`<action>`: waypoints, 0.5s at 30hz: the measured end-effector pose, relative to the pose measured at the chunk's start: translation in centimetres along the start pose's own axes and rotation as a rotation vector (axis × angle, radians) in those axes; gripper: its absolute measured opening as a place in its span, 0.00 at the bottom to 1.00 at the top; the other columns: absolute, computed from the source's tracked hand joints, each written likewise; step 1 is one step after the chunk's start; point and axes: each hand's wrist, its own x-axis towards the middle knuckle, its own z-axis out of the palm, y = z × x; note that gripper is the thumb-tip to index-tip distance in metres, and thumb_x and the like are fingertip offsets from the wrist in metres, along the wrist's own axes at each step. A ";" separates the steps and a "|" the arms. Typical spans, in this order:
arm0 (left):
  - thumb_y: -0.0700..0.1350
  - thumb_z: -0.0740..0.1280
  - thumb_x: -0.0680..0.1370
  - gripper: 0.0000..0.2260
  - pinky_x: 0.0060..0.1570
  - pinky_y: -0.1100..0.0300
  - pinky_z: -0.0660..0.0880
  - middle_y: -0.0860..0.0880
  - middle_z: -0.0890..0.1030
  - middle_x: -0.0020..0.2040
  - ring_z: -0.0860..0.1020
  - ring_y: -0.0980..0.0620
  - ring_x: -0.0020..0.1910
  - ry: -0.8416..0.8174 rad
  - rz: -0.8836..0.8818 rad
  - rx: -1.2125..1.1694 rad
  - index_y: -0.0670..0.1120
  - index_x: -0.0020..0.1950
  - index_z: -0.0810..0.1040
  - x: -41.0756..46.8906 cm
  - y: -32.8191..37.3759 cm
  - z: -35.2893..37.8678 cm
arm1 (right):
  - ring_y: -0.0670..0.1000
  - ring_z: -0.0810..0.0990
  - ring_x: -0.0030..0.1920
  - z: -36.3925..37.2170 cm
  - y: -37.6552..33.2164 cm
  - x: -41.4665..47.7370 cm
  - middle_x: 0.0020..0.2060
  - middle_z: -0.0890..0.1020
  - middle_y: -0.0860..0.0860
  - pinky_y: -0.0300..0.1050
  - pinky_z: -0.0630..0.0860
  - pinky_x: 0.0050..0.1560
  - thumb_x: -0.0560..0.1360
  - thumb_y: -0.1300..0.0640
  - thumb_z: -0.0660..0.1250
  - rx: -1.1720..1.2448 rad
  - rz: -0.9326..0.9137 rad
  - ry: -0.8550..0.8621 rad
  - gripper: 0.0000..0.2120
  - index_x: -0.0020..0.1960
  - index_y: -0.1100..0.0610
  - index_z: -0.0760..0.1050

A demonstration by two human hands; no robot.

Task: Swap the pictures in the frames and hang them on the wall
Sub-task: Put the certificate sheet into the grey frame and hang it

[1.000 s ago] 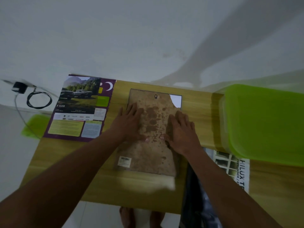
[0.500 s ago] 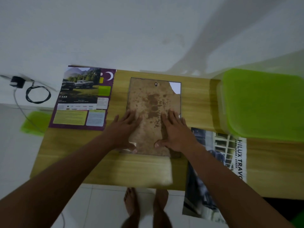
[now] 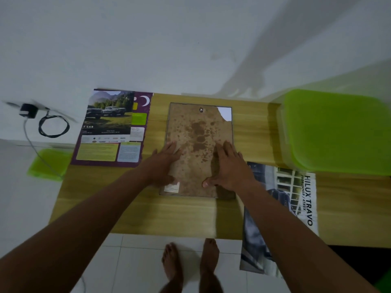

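Observation:
A picture frame (image 3: 198,127) lies face down on the wooden table (image 3: 186,216), its stained brown backing board up and a small metal hanger near the far edge. One far corner of the board is torn, showing white beneath. My left hand (image 3: 164,163) lies flat on the board's near left part. My right hand (image 3: 228,166) lies flat on its near right part, thumb spread. A car picture with a purple border (image 3: 110,132) lies to the left of the frame. Another car picture (image 3: 294,199) hangs over the table's near edge on the right.
A green plastic lid (image 3: 336,132) covers a box at the table's right. A white wall rises behind the table. A black charger and coiled cable (image 3: 42,121) lie left, beside a green lid (image 3: 50,163) on the floor. My bare feet stand on white tiles.
Both hands have slid along the backing board from its middle toward its near edge. The view has tilted down, showing more floor and the right-hand picture.

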 end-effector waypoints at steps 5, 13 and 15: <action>0.53 0.75 0.70 0.50 0.75 0.40 0.44 0.48 0.39 0.79 0.37 0.51 0.77 0.021 0.018 0.124 0.52 0.79 0.43 -0.4 -0.9 0.5 | 0.58 0.40 0.79 0.0 -0.1 0.1 0.80 0.43 0.58 0.58 0.45 0.78 0.61 0.32 0.76 -0.008 -0.001 -0.003 0.64 0.81 0.57 0.42; 0.56 0.72 0.72 0.45 0.74 0.40 0.42 0.50 0.42 0.80 0.38 0.47 0.78 0.046 -0.010 0.103 0.55 0.79 0.46 -0.5 -0.7 0.1 | 0.58 0.46 0.79 -0.3 0.3 -0.3 0.80 0.49 0.57 0.58 0.53 0.77 0.69 0.34 0.71 0.043 -0.004 0.072 0.52 0.80 0.57 0.49; 0.55 0.67 0.76 0.39 0.74 0.39 0.45 0.51 0.45 0.80 0.41 0.44 0.78 0.090 -0.035 0.086 0.57 0.79 0.46 -0.7 -0.4 -0.1 | 0.60 0.51 0.78 -0.4 0.4 -0.5 0.78 0.53 0.56 0.59 0.59 0.75 0.68 0.32 0.71 0.003 0.034 0.102 0.52 0.79 0.57 0.52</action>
